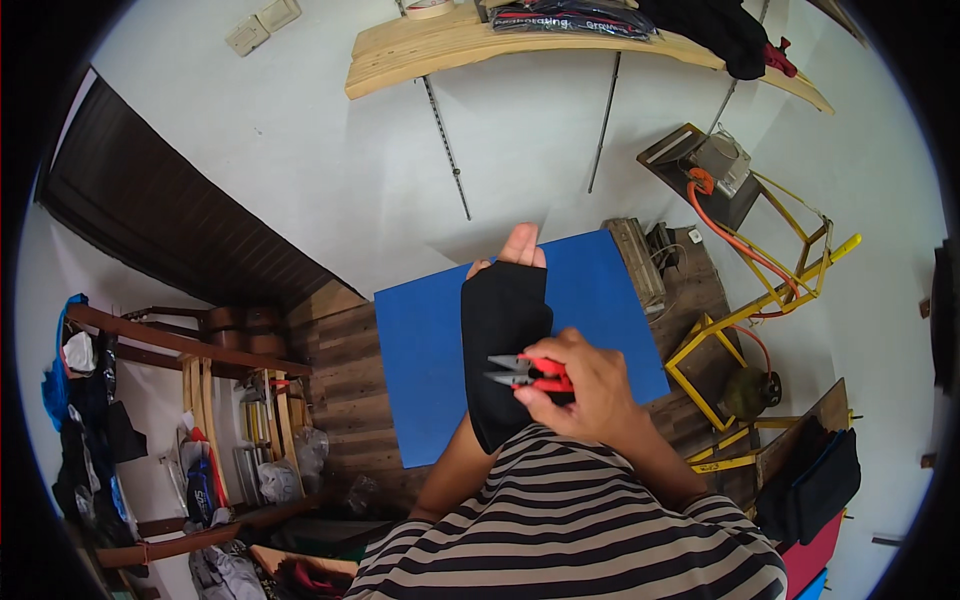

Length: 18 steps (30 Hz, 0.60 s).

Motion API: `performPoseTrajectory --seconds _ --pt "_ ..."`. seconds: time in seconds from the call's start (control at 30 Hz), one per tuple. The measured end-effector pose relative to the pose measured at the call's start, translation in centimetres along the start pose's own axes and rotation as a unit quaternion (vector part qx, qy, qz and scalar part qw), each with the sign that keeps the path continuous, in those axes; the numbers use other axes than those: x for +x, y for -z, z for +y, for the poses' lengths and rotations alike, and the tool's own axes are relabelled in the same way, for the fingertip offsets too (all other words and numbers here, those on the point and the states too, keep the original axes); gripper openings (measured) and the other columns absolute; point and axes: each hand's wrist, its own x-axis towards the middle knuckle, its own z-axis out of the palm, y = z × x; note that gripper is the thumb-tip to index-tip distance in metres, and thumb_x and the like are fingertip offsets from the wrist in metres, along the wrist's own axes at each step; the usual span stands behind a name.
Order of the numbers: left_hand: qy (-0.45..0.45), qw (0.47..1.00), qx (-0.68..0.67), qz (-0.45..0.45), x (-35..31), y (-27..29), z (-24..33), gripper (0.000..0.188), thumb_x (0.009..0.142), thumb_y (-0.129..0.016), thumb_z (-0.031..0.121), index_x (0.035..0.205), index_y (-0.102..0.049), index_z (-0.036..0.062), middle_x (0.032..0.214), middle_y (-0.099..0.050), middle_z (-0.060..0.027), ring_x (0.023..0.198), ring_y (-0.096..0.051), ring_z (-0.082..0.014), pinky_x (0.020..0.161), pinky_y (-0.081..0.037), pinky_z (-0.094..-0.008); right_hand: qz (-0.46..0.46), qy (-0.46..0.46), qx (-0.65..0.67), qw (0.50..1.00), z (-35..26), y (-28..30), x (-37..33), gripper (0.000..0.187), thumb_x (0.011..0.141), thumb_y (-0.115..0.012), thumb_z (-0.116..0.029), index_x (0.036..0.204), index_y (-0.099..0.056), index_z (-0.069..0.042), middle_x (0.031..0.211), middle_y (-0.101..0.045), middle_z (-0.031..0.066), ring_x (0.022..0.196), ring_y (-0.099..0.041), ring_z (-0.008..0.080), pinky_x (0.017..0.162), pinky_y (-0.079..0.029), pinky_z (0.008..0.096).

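A long, flat black piece (507,330), seemingly fabric or thin foam, lies lengthwise over my left palm and forearm. My left hand (519,245) supports it from beneath; fingertips show past its far edge, with the thumb side at the far left corner. Most of that hand is hidden under the piece. In my right hand (590,385) is a pair of red-handled pliers (550,374). Their grey jaws are parted and point left over the middle of the black piece. I cannot tell whether the jaws touch it.
Beneath my hands stands a blue tabletop (420,370). A wooden wall shelf (420,55) holds packaged goods beyond it. To the right are a yellow metal frame (690,360) with an orange hose (735,240) and a gas cylinder (745,392). Cluttered shelving (200,360) stands left.
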Motion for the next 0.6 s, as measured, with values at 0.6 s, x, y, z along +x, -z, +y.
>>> performPoseTrajectory --seconds 0.6 --pt "-0.157 0.971 0.130 -0.125 -3.1 -4.3 2.6 0.036 0.099 -0.033 0.019 0.130 -0.033 0.0005 0.148 -0.029 -0.0210 0.138 -0.027 -0.0251 0.116 -0.015 -0.0357 -0.034 0.043 0.005 0.998 0.8 1.0 2.5 0.033 0.066 -0.079 -0.012 0.093 -0.061 -0.007 0.075 -0.062 0.0064 0.056 -0.059 0.0191 0.050 -0.046 0.0264"
